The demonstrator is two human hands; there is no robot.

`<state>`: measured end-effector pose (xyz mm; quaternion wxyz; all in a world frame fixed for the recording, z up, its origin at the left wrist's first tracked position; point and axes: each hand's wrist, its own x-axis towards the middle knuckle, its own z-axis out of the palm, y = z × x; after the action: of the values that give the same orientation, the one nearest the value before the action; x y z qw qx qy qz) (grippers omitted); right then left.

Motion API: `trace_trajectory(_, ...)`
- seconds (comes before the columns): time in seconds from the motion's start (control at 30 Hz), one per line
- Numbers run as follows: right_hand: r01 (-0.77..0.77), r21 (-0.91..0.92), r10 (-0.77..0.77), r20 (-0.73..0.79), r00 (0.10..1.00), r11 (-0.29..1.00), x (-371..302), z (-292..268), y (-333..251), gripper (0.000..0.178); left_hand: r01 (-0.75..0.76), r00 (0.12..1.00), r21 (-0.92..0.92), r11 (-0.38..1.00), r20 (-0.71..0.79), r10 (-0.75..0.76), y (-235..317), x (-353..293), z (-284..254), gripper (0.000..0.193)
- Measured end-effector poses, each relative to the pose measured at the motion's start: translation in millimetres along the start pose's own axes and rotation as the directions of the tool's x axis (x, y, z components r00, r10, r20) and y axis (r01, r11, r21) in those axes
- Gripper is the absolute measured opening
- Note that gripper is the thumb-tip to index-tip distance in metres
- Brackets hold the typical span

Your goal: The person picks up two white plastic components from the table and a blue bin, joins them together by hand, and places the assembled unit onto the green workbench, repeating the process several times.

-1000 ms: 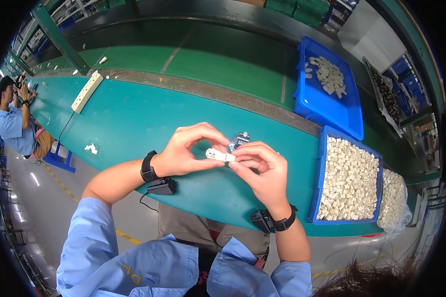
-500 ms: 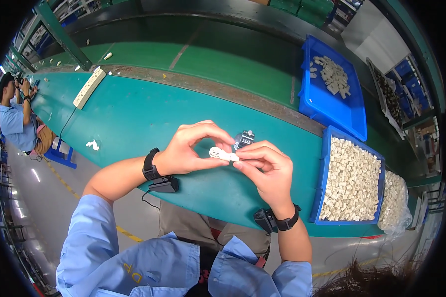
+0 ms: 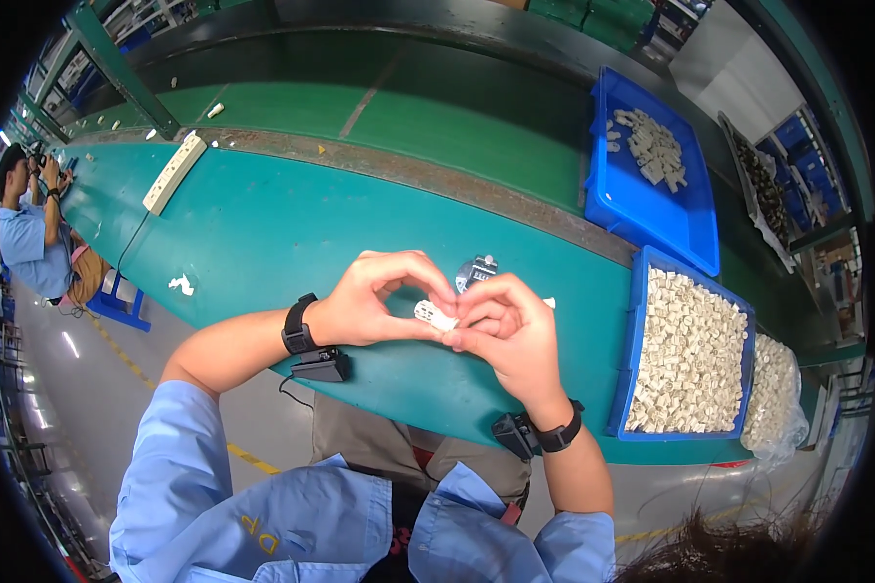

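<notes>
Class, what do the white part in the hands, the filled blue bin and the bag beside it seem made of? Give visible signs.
White part: probably moulded plastic, smooth, with neat slots.
Blue bin: likely rigid plastic, evenly coloured, with thin walls.
Bag: apparently clear plastic film, shiny and crinkled, with pale pieces showing through.

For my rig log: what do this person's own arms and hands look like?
Ungloved left hand and right hand, each with a black wrist strap and boxy black device; a thin dark cable hangs by the left device. Light blue sleeves leave the forearms bare.
</notes>
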<state>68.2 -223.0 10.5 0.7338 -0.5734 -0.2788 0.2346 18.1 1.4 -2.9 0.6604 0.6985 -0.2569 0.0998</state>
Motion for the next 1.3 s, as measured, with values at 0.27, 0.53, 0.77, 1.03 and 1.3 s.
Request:
trace_trajectory(0.27,-0.223,0.084,0.222,0.019,0.975,0.971,3.6,-25.1,-8.5,0.038,0.013,1.0,0.038,0.999,-0.012,-0.012,16.4,11.0,5.4,0.043)
trace_trajectory(0.53,0.083,0.311,0.054,-0.406,0.912,0.947,25.4,-61.4,-40.6,0.027,0.126,0.989,0.159,0.979,0.058,-0.137,4.1,15.9,-12.3,0.038)
trace_trajectory(0.77,-0.071,-0.388,-0.042,-0.275,0.961,0.919,32.7,-52.3,18.8,0.022,0.203,0.974,0.202,0.958,0.059,-0.219,-5.0,17.8,-17.9,0.027)
trace_trajectory(1.03,-0.132,-0.306,0.035,-0.303,0.952,0.943,41.1,-49.5,33.7,0.027,0.248,0.966,0.222,0.943,0.014,-0.258,-8.3,17.7,-18.3,0.019)
trace_trajectory(1.3,-0.106,-0.462,-0.037,-0.289,0.956,0.881,45.1,-54.4,29.3,0.033,0.277,0.956,0.235,0.932,0.034,-0.293,-9.5,19.5,-16.9,0.018)
